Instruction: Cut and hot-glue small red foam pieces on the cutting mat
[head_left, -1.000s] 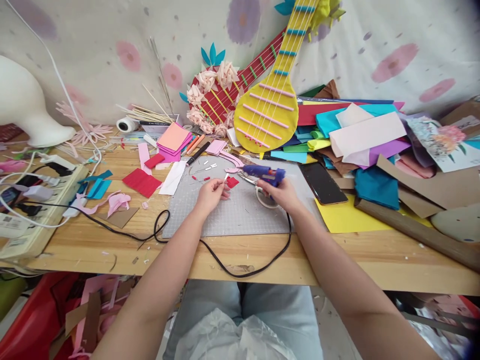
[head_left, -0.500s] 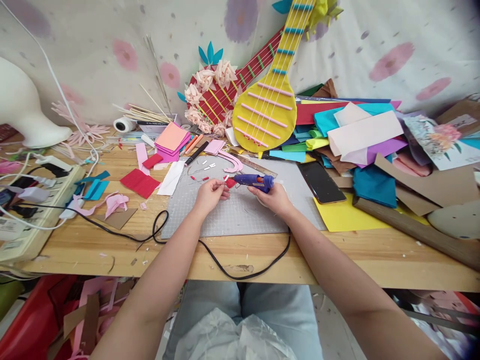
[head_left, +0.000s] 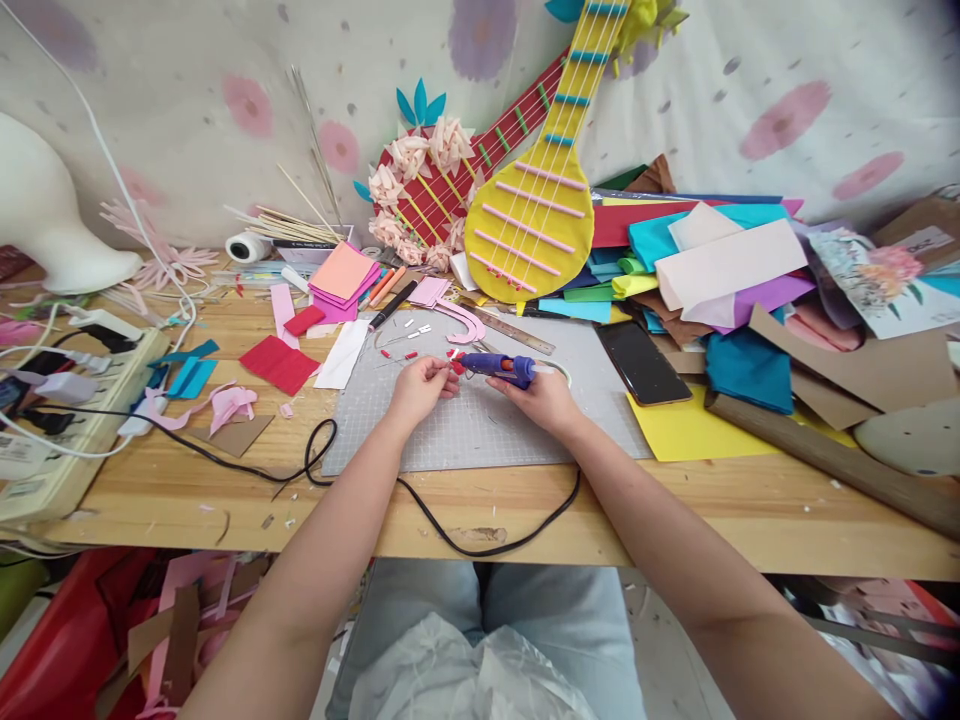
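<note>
My right hand (head_left: 541, 400) is wrapped round a blue hot glue gun (head_left: 501, 368), whose tip points left. My left hand (head_left: 421, 388) pinches a small red and white piece (head_left: 454, 362) right at the gun's tip; its exact shape is too small to tell. Both hands are just above the grey cutting mat (head_left: 480, 440). Small red and white bits (head_left: 411, 355) lie on the mat beyond my left hand, along with a curved pink strip (head_left: 469, 322).
A metal ruler (head_left: 517, 332) and a black phone (head_left: 643, 362) lie to the right. A yellow paper lute (head_left: 529, 225) leans at the back. Coloured paper (head_left: 727, 265) is heaped at right, a power strip (head_left: 90, 420) stands at left. A black cord (head_left: 480, 552) loops along the front edge.
My right hand has brought the glue gun slightly left and down, so its tip now meets the small piece. My left hand stays almost where it was.
</note>
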